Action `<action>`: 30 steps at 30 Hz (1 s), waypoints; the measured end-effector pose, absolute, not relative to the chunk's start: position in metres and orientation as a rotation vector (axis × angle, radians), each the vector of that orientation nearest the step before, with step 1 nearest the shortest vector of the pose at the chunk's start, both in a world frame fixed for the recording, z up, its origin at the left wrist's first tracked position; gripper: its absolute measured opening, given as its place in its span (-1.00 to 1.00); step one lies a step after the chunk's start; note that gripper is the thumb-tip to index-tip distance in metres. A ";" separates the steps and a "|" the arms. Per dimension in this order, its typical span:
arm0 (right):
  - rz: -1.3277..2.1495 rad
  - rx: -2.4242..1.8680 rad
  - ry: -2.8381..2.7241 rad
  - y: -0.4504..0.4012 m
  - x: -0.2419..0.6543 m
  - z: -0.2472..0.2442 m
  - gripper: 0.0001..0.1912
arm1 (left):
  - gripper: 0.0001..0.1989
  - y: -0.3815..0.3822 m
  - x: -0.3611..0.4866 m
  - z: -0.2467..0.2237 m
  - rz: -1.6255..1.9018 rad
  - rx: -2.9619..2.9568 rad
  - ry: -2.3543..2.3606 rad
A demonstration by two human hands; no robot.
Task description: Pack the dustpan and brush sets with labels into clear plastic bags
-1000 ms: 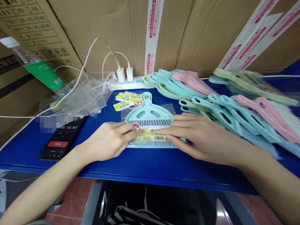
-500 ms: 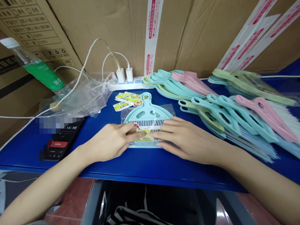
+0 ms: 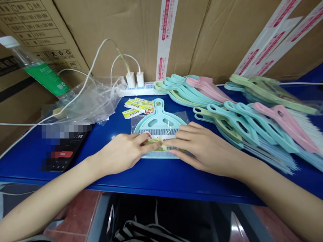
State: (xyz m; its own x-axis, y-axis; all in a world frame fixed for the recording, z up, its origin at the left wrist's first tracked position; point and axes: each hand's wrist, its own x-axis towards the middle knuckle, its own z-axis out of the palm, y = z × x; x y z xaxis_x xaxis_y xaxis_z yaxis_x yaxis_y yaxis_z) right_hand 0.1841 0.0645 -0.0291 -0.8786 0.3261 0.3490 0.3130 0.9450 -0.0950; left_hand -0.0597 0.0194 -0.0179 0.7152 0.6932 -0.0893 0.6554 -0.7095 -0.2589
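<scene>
A light-blue dustpan (image 3: 153,116) with a grey-bristled brush (image 3: 157,131) lies flat in a clear plastic bag (image 3: 186,117), its handle pointing away from me. Across its lower part runs a yellow-and-white printed label card (image 3: 165,142). My left hand (image 3: 126,151) rests at the left side, index finger stretched over the label and the other fingers bent; its thumb is hidden. From the right, my right hand (image 3: 199,144) lies on the package with fingers apart, the index finger touching the label. The two index fingertips nearly meet mid-label.
More label cards (image 3: 132,113) lie behind the package. Dustpans (image 3: 191,94) and brushes (image 3: 242,121) are piled at right, near a bagged set (image 3: 272,90). Clear bags (image 3: 93,104), a bottle (image 3: 46,77), a phone (image 3: 68,148), cables and a power strip (image 3: 148,89) occupy the left and back.
My left index finger has slid slightly right along the label, and my right fingers have shifted a little. The package stays in nearly the same place.
</scene>
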 end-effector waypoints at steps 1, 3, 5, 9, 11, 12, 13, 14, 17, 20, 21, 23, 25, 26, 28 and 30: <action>0.052 -0.460 -2.731 0.065 0.184 -0.029 -0.64 | -0.45 0.020 -0.060 -0.017 0.269 -2.735 -1.103; 0.069 -0.454 -2.734 0.065 0.184 -0.029 -0.66 | -0.46 0.020 -0.063 -0.015 0.244 -2.783 -1.141; 0.099 -0.452 -2.746 0.065 0.184 -0.029 -0.66 | -0.46 0.019 -0.066 -0.013 0.180 -2.819 -1.159; 0.135 -0.451 -2.746 0.066 0.184 -0.029 -0.66 | -0.48 0.018 -0.072 -0.011 0.001 -2.828 -1.199; 0.127 -0.444 -2.757 0.066 0.183 -0.030 -0.65 | -0.55 0.018 -0.073 -0.013 -0.084 -2.763 -1.238; 0.113 -0.444 -2.769 0.065 0.183 -0.031 -0.65 | -0.59 0.018 -0.073 -0.014 -0.111 -2.719 -1.256; 0.095 -0.445 -2.781 0.065 0.182 -0.032 -0.65 | -0.63 0.019 -0.072 -0.015 -0.122 -2.678 -1.272; 0.075 -0.448 -2.791 0.065 0.182 -0.033 -0.64 | -0.66 0.019 -0.072 -0.016 -0.123 -2.642 -1.287; 0.043 -0.455 -2.797 0.064 0.182 -0.034 -0.65 | -0.72 0.021 -0.070 -0.018 -0.083 -2.575 -1.355; 0.067 -0.454 -2.786 0.064 0.184 -0.033 -0.64 | -0.74 0.022 -0.071 -0.019 -0.048 -2.538 -1.420; 0.086 -0.452 -2.778 0.065 0.184 -0.032 -0.64 | -0.75 0.023 -0.071 -0.019 -0.038 -2.535 -1.430; 0.123 -0.446 -2.762 0.065 0.185 -0.031 -0.64 | -0.75 0.023 -0.072 -0.019 -0.029 -2.537 -1.439; 0.127 -0.447 -2.756 0.065 0.186 -0.030 -0.64 | -0.75 0.024 -0.073 -0.019 -0.036 -2.542 -1.440; 0.118 -0.452 -2.758 0.065 0.186 -0.029 -0.65 | -0.75 0.024 -0.073 -0.019 -0.044 -2.545 -1.438; 0.094 -0.463 -2.764 0.064 0.186 -0.029 -0.66 | -0.76 0.024 -0.072 -0.020 -0.056 -2.546 -1.429; 0.093 -0.480 -2.764 0.063 0.186 -0.028 -0.67 | -0.76 0.024 -0.072 -0.020 -0.058 -2.540 -1.413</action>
